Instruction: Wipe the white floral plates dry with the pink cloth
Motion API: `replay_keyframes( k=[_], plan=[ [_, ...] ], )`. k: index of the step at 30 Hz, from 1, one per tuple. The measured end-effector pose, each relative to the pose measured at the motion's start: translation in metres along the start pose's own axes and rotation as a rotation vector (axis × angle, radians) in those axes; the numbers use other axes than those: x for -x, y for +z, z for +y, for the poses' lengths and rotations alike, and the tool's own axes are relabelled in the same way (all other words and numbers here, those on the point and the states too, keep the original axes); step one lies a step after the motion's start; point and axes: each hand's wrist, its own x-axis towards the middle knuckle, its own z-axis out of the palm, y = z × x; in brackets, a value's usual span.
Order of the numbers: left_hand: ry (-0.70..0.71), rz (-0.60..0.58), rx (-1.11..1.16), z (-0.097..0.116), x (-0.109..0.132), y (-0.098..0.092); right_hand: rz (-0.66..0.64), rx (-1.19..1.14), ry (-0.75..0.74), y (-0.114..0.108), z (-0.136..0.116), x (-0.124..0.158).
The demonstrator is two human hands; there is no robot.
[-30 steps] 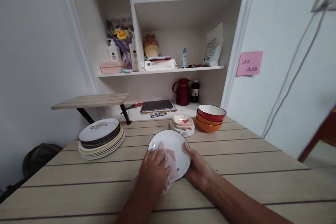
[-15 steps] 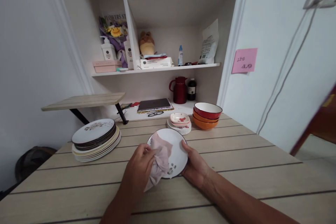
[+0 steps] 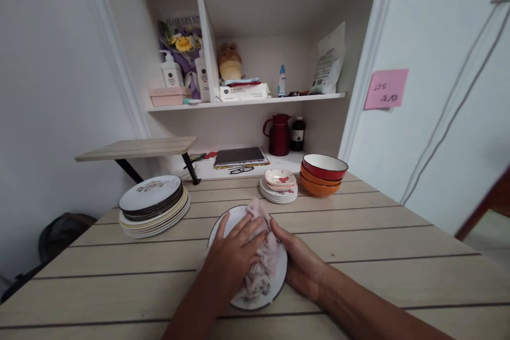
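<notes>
- Round glossy white plate (image 3: 260, 302) lies flat, face up, on slatted wood table (image 3: 378, 255).
- Left hand (image 3: 233, 263) spreads flat on crumpled pink cloth (image 3: 268, 255).
- Right hand (image 3: 300, 263) clasps the plate's rim.

Soft, even light is filling the room, with the right wall (image 3: 438, 37) looking brighter and the left wall (image 3: 48, 90) greyer. Shadows are falling faintly under the shelf (image 3: 247, 103), beneath the plate stack (image 3: 153, 207) and around the left hand (image 3: 235, 260) on the white plate (image 3: 236, 216). The wide lens is bowing the door trim (image 3: 366, 64) and the cable (image 3: 450, 111). A brown shape (image 3: 486, 207) at the right edge is showing blurred.
</notes>
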Motion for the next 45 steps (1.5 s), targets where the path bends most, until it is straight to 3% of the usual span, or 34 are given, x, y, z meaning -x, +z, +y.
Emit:
replay_keyframes(
  k=[5, 7, 12, 18, 22, 26, 32, 38, 41, 45],
  plan=[
    [-0.258, 0.160, -0.089, -0.005, 0.003, 0.004, -0.005, -0.001, -0.008, 0.001, 0.002, -0.001],
    [-0.328, 0.172, -0.119, -0.009, 0.006, 0.008, 0.031, -0.008, -0.021, -0.002, -0.001, -0.002],
    [-0.269, 0.095, -0.045, -0.006, 0.009, 0.017, 0.152, -0.022, -0.088, -0.008, -0.009, -0.003],
    [-0.043, 0.031, 0.074, 0.015, -0.002, 0.017, 0.048, -0.007, -0.019, -0.010, -0.006, -0.004],
    [-0.230, 0.100, -0.005, 0.010, -0.004, 0.016, 0.004, 0.004, -0.016, -0.002, 0.000, -0.001],
    [-0.437, 0.141, -0.081, -0.004, 0.004, 0.015, 0.079, -0.001, -0.022, 0.001, -0.001, 0.000],
    [-0.382, 0.069, 0.014, 0.003, 0.007, 0.018, 0.144, -0.042, -0.113, -0.010, -0.010, -0.004],
    [-0.241, -0.023, 0.147, 0.018, -0.002, 0.021, 0.068, 0.033, -0.054, -0.007, -0.006, -0.003],
    [-0.353, 0.005, 0.058, 0.012, -0.002, 0.019, 0.029, 0.026, -0.040, -0.003, -0.001, -0.002],
    [-0.549, 0.062, -0.090, 0.000, 0.004, 0.013, 0.119, -0.002, -0.060, -0.003, -0.003, -0.003]
  ],
)
